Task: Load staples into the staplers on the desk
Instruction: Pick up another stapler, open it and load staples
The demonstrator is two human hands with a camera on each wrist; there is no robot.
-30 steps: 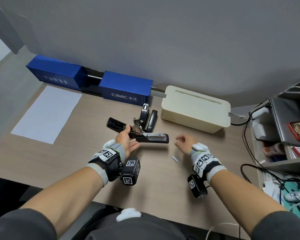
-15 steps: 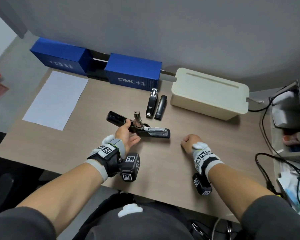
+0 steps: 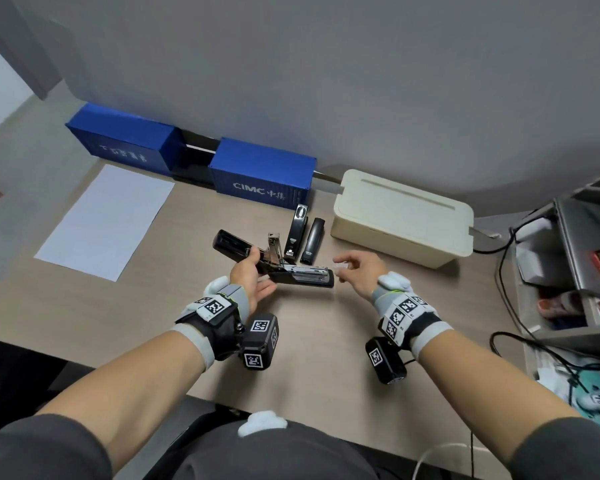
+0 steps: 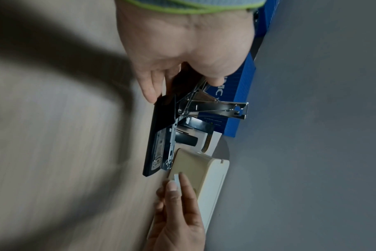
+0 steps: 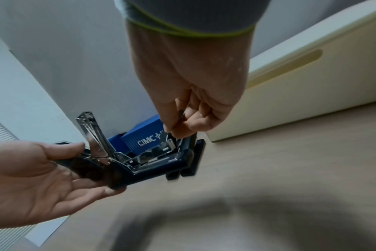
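Since half a second ago your right hand [image 3: 359,271] has lifted off the table [image 3: 153,306], where it sat as a fist, and now pinches a strip of staples [image 3: 343,264] between thumb and fingertips. Your left hand [image 3: 248,282] has kept its grip on the open stapler [image 3: 284,271], thumb over the flipped-back cover, fingers [image 5: 90,188] under the hinge end.

The stapler's open metal channel lies directly ahead of your right fingertips, its free front end nearest them. Its long axis runs from the left hand's grip towards the right hand, and the strip looks roughly in line with it. The right hand is plainly the nearer one for the drop. By my reading, the strip still has to travel along that axis and settle into the channel; mind it does not snag on the upright metal pusher arm [image 5: 92,132].

Two closed staplers [image 3: 303,237] lie beyond your fingers, just beside a blue box [image 3: 264,174] lettered "CIMC" with some characters I cannot read. A cream box [image 3: 402,216] sits past your right fingers.
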